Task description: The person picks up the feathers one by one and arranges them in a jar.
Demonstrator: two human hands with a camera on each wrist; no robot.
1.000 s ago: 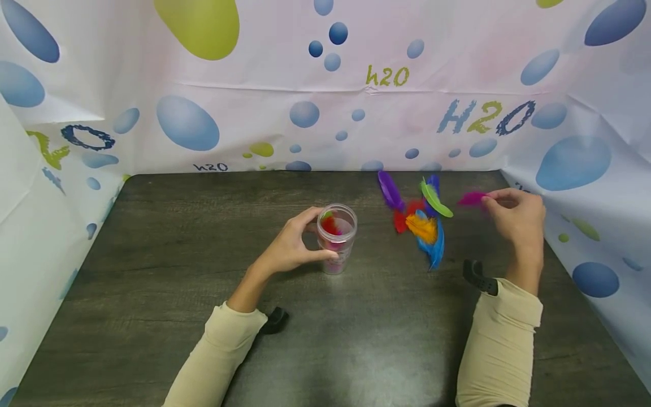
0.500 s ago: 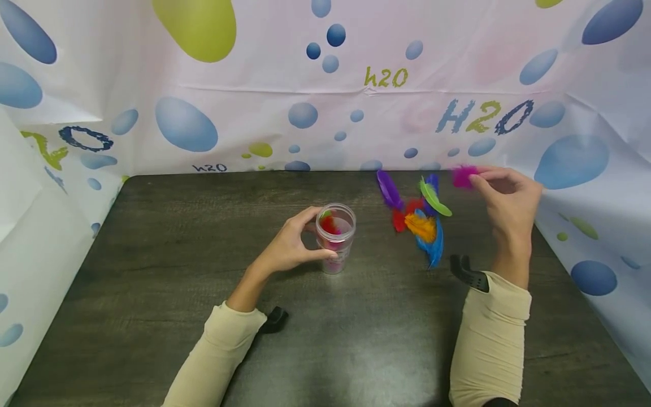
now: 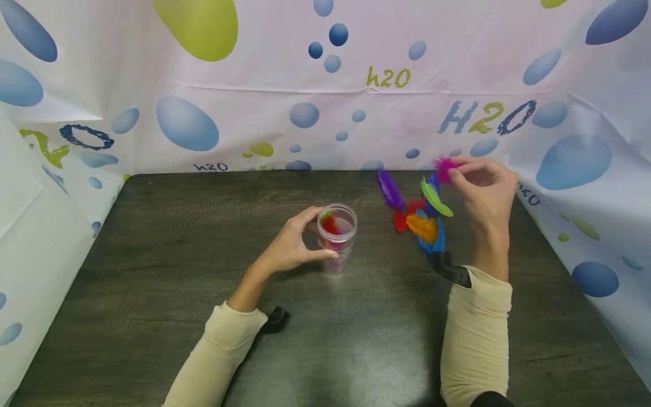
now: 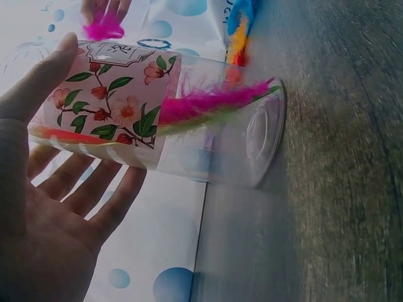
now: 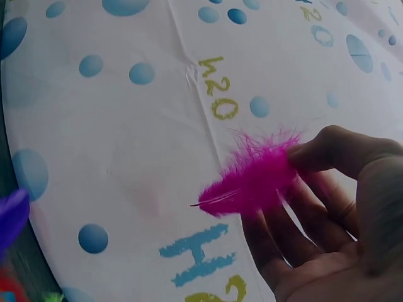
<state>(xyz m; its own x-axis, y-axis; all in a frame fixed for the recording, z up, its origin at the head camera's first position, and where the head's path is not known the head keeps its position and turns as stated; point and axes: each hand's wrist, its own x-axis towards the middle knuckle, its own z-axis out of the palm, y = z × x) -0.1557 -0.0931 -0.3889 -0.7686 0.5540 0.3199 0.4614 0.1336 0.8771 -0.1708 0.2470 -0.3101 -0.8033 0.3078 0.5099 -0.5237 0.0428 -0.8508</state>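
A clear plastic cup with a floral label stands upright on the dark table. Inside it are feathers, among them a magenta feather and something red. My left hand grips the cup from its left side, thumb in front and fingers behind. Raised over the far right of the table, my right hand pinches a fluffy magenta feather between thumb and fingers. Just left of that hand lies a loose group of feathers: purple, green, orange, red and blue.
A white sheet printed with blue and green drops stands behind the table and along both sides. Black wrist mounts stick out from both sleeves; the right one partly covers the blue feather.
My right hand has risen and moved left with the magenta feather, from the table's right side to above the feather group. The left hand and cup have stayed put.
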